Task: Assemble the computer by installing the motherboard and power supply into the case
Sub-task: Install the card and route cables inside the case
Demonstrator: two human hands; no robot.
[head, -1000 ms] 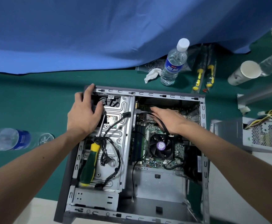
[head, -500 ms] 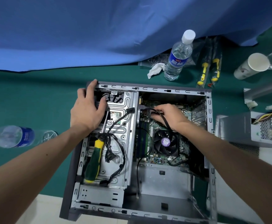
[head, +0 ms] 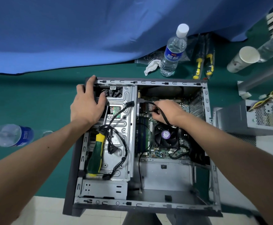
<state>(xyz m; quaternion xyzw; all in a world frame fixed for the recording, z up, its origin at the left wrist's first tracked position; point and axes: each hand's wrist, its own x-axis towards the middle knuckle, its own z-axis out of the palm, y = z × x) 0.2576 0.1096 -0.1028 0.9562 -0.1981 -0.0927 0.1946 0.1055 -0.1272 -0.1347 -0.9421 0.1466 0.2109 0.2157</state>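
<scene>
Hands: left [head: 86, 106] grips case [head: 148, 206] | right [head: 166, 111] pinches cable [head: 162, 115]

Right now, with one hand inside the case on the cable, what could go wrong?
1. The right hand pinches a black cable just above the CPU fan; slack could drop into the blades.
2. The screwdriver lies loose on the drive cage; a nudge to the case, held by the left hand, may roll it onto the motherboard.
</scene>
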